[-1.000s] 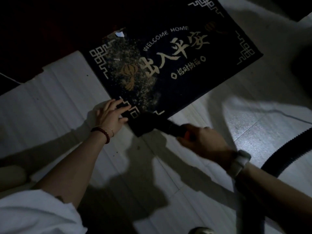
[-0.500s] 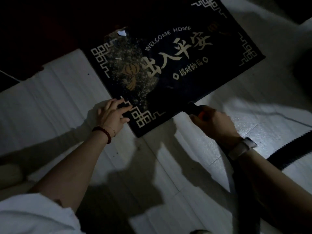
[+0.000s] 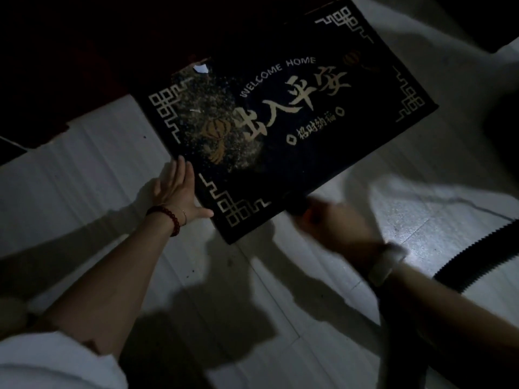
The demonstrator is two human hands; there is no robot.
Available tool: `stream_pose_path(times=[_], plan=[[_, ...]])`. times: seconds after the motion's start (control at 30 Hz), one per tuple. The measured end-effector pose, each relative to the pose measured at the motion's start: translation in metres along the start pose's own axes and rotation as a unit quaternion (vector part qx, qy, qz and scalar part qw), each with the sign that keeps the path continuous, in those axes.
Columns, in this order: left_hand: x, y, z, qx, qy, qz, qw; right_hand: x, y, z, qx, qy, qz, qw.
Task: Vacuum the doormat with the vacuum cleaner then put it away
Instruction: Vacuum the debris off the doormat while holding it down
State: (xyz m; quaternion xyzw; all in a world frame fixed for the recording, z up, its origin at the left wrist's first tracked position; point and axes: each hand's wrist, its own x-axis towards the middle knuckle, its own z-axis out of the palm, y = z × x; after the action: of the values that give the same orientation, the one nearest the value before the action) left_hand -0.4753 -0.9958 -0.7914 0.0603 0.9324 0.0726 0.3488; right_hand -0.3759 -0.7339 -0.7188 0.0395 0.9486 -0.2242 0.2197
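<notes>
A dark doormat (image 3: 365,113) with gold lettering and corner patterns lies slanted on the pale floor. Pale crumbs are scattered over its left half (image 3: 224,130). My left hand (image 3: 177,192) lies flat with straight fingers against the mat's near left edge. My right hand (image 3: 334,223), blurred, grips the dark vacuum nozzle (image 3: 295,204) at the mat's near edge. The black ribbed vacuum hose (image 3: 477,256) curves away at the right.
Light wood-look floorboards (image 3: 84,178) surround the mat. A dark red area (image 3: 70,66) lies beyond the mat's far left corner. A small white scrap (image 3: 201,69) sits at the mat's far left edge. Strong shadows of both arms fall on the floor.
The nozzle went from the mat's near left corner rightward along the near edge. My left hand shifted from the corner to lie flat along the mat's left edge.
</notes>
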Motion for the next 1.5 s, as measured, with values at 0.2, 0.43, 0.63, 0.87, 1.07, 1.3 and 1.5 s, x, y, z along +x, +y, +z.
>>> stream_pose_path(times=[0.2, 0.43, 0.63, 0.87, 1.07, 1.3, 1.5], plan=[[0.000, 0.000, -0.001, 0.000, -0.014, -0.006, 1.000, 0.004, 0.006, -0.005, 0.001, 0.011, 0.005, 1.000], [0.000, 0.007, -0.009, 0.039, -0.013, -0.018, 0.999, 0.008, -0.019, 0.010, -0.025, -0.014, -0.026, 0.999], [0.002, 0.008, -0.009, 0.030, -0.036, -0.022, 0.999, 0.050, 0.015, -0.030, 0.011, 0.092, 0.082, 0.992], [0.002, 0.017, -0.014, 0.049, -0.046, -0.046, 0.997, 0.014, -0.030, 0.011, -0.043, -0.015, -0.073, 0.996], [0.003, 0.013, -0.012, 0.025, -0.050, -0.042, 0.998, 0.071, 0.014, -0.045, 0.075, 0.081, 0.081, 0.991], [0.003, 0.015, -0.012, 0.028, -0.036, -0.055, 0.997, 0.027, -0.023, 0.004, -0.034, -0.029, -0.052, 0.998], [0.005, 0.013, -0.011, 0.028, -0.037, -0.050, 0.998, 0.067, 0.010, -0.033, 0.060, 0.098, 0.057, 0.992]])
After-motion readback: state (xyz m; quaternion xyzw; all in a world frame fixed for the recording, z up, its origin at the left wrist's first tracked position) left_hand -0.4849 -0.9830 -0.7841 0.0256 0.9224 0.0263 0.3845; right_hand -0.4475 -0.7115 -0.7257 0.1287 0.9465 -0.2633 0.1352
